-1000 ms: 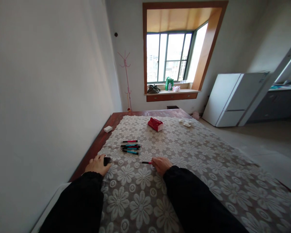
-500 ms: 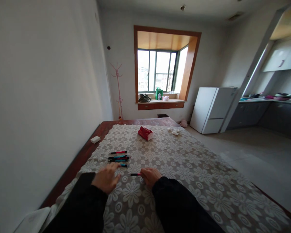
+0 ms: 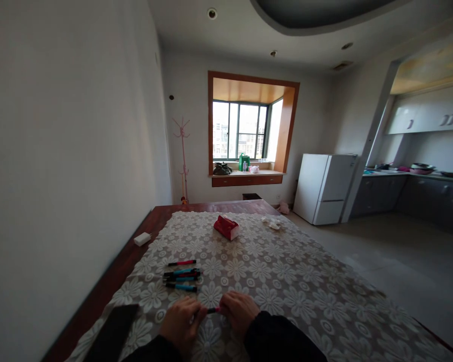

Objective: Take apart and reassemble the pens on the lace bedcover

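My left hand [image 3: 184, 322] and my right hand [image 3: 238, 310] meet over the near part of the table. Between them lies a black and pink marker pen [image 3: 213, 310]. My left fingers pinch its black end, while the right fingers wrap round its pink end and hide part of it. Just beyond my left hand, a blue and black marker pen [image 3: 181, 287] rests on the cloth. Behind it is a small cluster of blue, red and black marker pens [image 3: 183, 274]. A red and black marker pen [image 3: 182, 263] lies farthest back.
A patterned floral tablecloth [image 3: 298, 296] covers the table. On it sit a red tissue pack [image 3: 226, 228] and crumpled white tissue [image 3: 272, 223]. A white box-shaped item [image 3: 142, 239] stands by the left wall. A flat dark slab [image 3: 113, 332] lies near my left forearm.
My left hand has moved right and closed on the black end of the pen in my right hand, uncovering the blue marker pen. The view has tilted up.
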Tool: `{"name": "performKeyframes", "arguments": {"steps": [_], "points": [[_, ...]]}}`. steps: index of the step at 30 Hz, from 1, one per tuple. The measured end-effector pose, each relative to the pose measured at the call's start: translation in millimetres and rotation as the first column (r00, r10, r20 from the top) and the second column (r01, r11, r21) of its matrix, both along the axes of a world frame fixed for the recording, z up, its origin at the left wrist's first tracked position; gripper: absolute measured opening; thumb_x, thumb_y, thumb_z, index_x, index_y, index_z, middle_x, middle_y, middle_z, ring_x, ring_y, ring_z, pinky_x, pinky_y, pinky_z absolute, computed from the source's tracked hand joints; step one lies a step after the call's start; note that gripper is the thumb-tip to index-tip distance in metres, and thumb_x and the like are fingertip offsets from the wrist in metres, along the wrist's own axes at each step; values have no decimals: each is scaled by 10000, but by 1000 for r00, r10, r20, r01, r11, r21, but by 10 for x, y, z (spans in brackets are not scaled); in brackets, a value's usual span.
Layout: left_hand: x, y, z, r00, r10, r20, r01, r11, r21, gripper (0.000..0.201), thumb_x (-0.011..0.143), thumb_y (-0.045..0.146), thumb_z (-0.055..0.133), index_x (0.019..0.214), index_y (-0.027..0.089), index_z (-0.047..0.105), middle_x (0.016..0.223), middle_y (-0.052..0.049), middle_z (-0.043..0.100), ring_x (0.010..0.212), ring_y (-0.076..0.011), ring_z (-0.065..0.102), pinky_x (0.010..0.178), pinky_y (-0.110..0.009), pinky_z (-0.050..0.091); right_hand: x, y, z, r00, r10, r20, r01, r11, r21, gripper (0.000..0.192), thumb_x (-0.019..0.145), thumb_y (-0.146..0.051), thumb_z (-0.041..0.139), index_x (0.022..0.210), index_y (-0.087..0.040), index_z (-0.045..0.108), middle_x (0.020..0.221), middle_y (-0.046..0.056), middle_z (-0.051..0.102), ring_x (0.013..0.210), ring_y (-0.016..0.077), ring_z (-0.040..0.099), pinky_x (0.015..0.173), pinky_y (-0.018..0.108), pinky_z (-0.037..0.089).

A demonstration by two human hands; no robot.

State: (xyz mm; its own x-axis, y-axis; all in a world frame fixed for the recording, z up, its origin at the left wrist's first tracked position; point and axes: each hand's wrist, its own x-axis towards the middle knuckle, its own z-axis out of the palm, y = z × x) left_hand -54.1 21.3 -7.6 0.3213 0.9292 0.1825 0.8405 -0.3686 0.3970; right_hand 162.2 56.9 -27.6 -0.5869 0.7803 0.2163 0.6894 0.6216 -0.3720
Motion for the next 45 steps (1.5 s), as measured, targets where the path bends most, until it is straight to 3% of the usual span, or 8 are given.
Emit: {"name": "performKeyframes", "arguments": {"steps": [5, 10, 18, 25, 31, 33, 40, 45], "points": [[2, -4, -16, 995, -2, 96, 2, 1000, -1, 231, 838, 298, 555, 1060, 280, 618, 950, -23, 679, 885, -188, 605, 806, -284, 450, -12, 1, -13, 1000, -16, -13, 16, 999, -31, 80, 849, -227, 564, 926, -207, 575, 923, 16, 662, 850, 168, 609, 728, 244, 385], [0, 22, -79, 996, -4, 89, 5, 1000, -8, 285, 925, 345, 399, 789, 257, 634, 811, -23, 680, 803, -184, 621, 818, -300, 453, -15, 19, -50, 1000, -19, -8, 19, 999, -41, 90, 853, -245, 561, 938, -216, 558, 936, 9, 664, 854, 169, 607, 732, 244, 380], [-51, 85, -163, 995, -1, 97, 1, 1000, 4, 140, 841, 347, 539, 892, 264, 640, 854, -20, 682, 845, -193, 604, 792, -279, 457, -14, -9, 4, 998, -53, -22, 52, 998, -37, 136, 795, -230, 611, 918, -222, 552, 910, 1, 666, 825, 173, 607, 700, 245, 375], [-57, 126, -226, 999, 14, 46, -16, 999, 44, 424, 949, 389, 316, 701, 239, 625, 801, -51, 681, 839, -213, 611, 820, -332, 450, -27, 26, -64, 999, 35, 31, -38, 994, 98, 150, 910, -340, 476, 892, -239, 585, 869, 10, 651, 786, 166, 611, 686, 257, 386], [-61, 125, -214, 996, -24, 91, 21, 999, 37, 189, 795, 372, 596, 951, 269, 623, 888, -14, 681, 881, -199, 602, 806, -282, 456, -20, 55, -87, 1000, 20, -8, -19, 995, 98, 108, 905, -307, 501, 894, -229, 576, 897, 9, 658, 831, 173, 605, 720, 268, 378], [-57, 121, -205, 998, -16, 55, 15, 1000, 21, 90, 815, 317, 560, 837, 248, 612, 836, -11, 678, 860, -195, 602, 782, -280, 447, -27, 45, -62, 1000, 18, -6, -17, 997, 82, 78, 893, -287, 520, 893, -225, 568, 895, 5, 664, 826, 170, 604, 733, 273, 373], [-42, 104, -194, 999, 37, 12, -37, 999, 9, 434, 969, 358, 265, 701, 225, 580, 736, -41, 662, 819, -196, 601, 737, -294, 416, -29, 6, -3, 999, -42, -26, 43, 998, 49, 71, 826, -207, 587, 885, -222, 552, 903, -19, 676, 835, 167, 609, 770, 285, 358], [-50, 105, -159, 993, 37, 116, -36, 999, -12, 187, 895, 337, 460, 914, 238, 618, 878, -28, 675, 877, -185, 597, 782, -269, 428, -19, 20, -26, 997, -67, -45, 70, 995, 70, 53, 828, -176, 567, 865, -211, 553, 889, -18, 666, 848, 168, 602, 777, 287, 346]]}}
